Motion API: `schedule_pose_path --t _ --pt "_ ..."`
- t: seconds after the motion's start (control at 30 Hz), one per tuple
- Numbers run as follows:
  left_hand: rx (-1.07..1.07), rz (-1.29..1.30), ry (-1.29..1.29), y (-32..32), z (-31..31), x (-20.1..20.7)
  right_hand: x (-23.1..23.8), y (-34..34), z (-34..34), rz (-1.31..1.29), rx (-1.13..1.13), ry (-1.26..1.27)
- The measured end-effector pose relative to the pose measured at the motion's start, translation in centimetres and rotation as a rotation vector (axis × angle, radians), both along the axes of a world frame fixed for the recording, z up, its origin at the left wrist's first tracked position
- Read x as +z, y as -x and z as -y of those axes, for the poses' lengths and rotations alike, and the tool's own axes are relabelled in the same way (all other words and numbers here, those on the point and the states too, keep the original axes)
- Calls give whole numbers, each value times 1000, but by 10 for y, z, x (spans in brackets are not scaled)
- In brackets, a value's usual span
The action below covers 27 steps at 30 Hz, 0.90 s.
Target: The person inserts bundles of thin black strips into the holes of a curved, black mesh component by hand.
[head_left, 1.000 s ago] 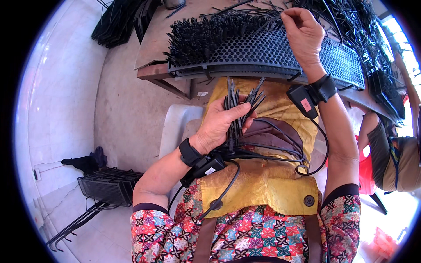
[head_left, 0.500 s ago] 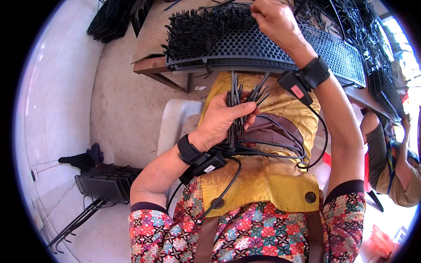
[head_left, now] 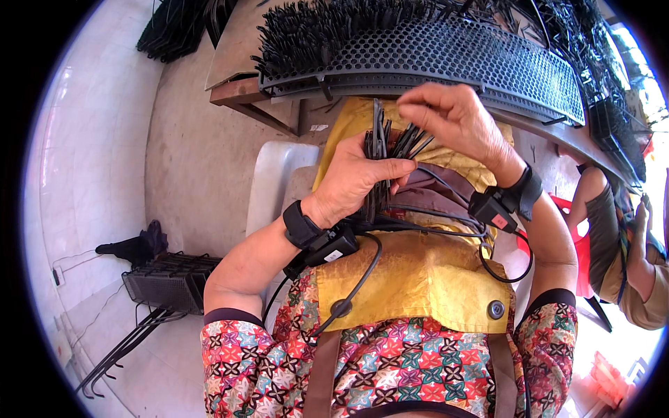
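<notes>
A bundle of thin black clip-like pieces [head_left: 377, 143] stands roughly upright in my left hand [head_left: 354, 175], whose thumb lies across the front of it. Just right of the bundle's top ends is my right hand [head_left: 453, 124], its fingers bent and slightly blurred. Its thumb and forefinger come together, and whether a piece is between them is hidden. Beyond both hands lies a black perforated rack [head_left: 446, 59] on the table. Many similar black pieces [head_left: 300, 42] stand packed upright in the rack's left part.
The rack sits along the brown table's edge [head_left: 240, 90]. Cables run from wrist-worn devices [head_left: 491, 209] over the yellow apron [head_left: 411, 279]. A black mesh rack [head_left: 167, 285] stands on the floor at left. Another person [head_left: 620, 244] sits at right. Black pieces are heaped at far right [head_left: 582, 56].
My right hand has come back from the rack toward me, down beside the bundle's tops. My left hand keeps its hold on the bundle, nearly in place.
</notes>
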<state>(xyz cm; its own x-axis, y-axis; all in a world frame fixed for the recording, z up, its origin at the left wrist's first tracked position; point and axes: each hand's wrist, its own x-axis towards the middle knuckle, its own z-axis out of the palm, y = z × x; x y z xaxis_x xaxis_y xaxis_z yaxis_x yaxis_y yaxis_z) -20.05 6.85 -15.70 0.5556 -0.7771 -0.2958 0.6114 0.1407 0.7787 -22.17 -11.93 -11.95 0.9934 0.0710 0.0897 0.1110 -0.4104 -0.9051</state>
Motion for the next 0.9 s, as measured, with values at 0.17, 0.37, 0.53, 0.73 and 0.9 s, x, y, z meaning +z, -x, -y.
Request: schedule_pose_path --t 0.17,0.37,0.53,0.73,0.9 --pt "-44 -44 -25 6 2 -1 -7 18 14 -129 76 14" --pt "-62 -44 -78 12 5 -1 -2 19 21 -141 169 97" --pt "-74 29 -128 12 5 -1 4 16 22 -251 281 116" --pt "-131 139 -173 11 5 0 4 15 21 -247 332 77" --pt "-186 196 -209 10 4 2 -3 15 13 -235 318 87"
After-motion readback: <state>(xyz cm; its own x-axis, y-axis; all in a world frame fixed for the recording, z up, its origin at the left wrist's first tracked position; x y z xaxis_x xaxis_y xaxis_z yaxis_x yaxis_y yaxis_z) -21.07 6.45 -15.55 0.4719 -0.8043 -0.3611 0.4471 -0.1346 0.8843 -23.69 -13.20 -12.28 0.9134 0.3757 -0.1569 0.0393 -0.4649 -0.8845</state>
